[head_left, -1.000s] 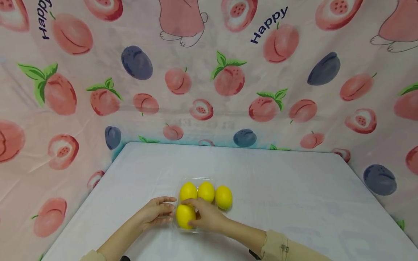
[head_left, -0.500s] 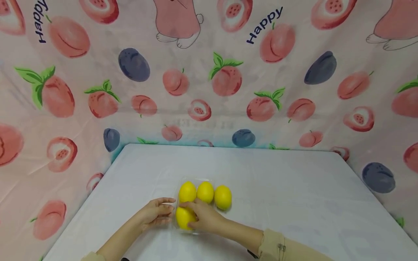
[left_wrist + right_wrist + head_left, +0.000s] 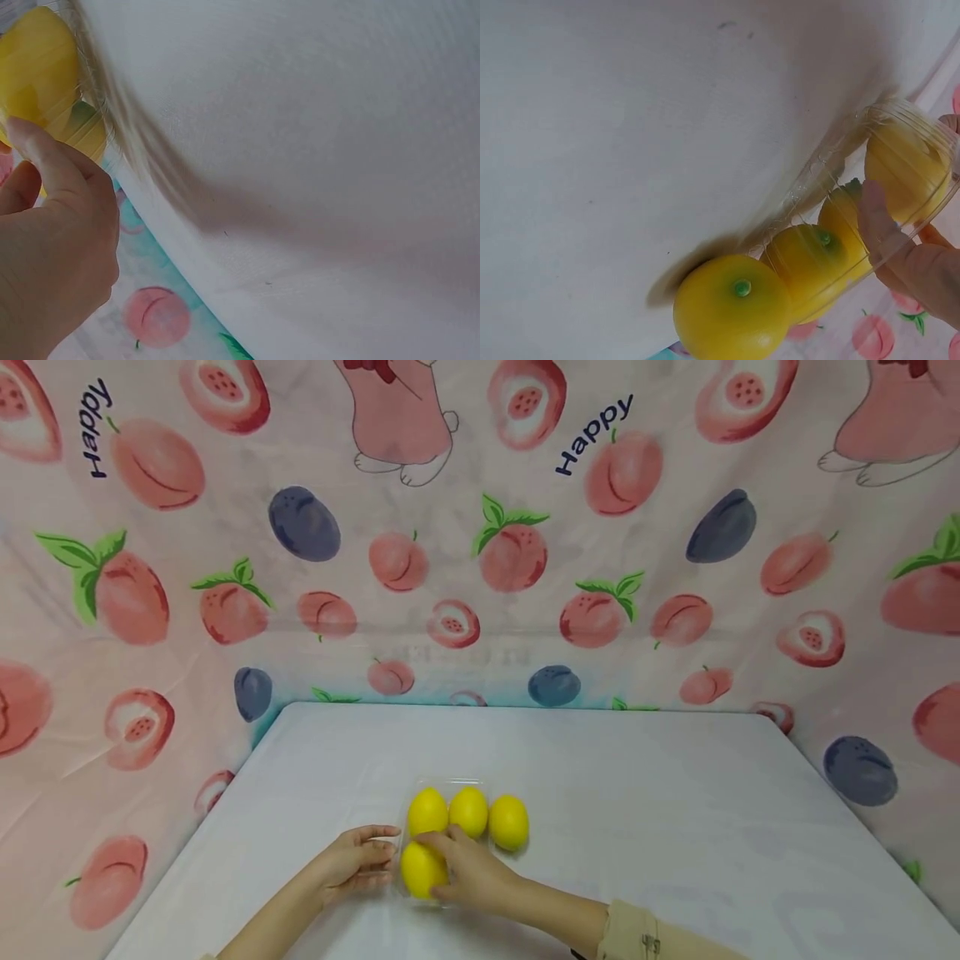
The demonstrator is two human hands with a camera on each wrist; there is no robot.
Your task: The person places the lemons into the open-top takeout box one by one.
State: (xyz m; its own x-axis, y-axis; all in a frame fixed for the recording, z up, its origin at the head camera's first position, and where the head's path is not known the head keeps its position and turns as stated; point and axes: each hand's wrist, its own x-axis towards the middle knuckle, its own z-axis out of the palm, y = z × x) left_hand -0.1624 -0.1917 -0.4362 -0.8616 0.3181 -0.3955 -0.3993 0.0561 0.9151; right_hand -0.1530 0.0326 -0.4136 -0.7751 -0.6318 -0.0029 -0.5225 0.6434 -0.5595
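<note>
Three yellow lemons stand in a clear plastic box (image 3: 450, 782): a back-left lemon (image 3: 427, 811), a back-right lemon (image 3: 468, 812) and a front-left lemon (image 3: 422, 870). My right hand (image 3: 480, 872) reaches into the box and grips the front-left lemon between thumb and fingers; in the right wrist view that lemon (image 3: 904, 172) shows through the clear wall. At the box's left side, my left hand (image 3: 352, 864) has its fingers extended along the wall. In the left wrist view its fingertips lie against the plastic in front of a lemon (image 3: 37, 67).
Another lemon (image 3: 508, 822) sits on the white table (image 3: 637, 810) just outside the box, at its right. Its green stem end shows in the right wrist view. A fruit-printed cloth (image 3: 450, 568) hangs behind the table and at both sides.
The head view has tilted slightly, so the whole scene sits a little lower in it. Both hands, the lemons and the box keep nearly the same places relative to each other.
</note>
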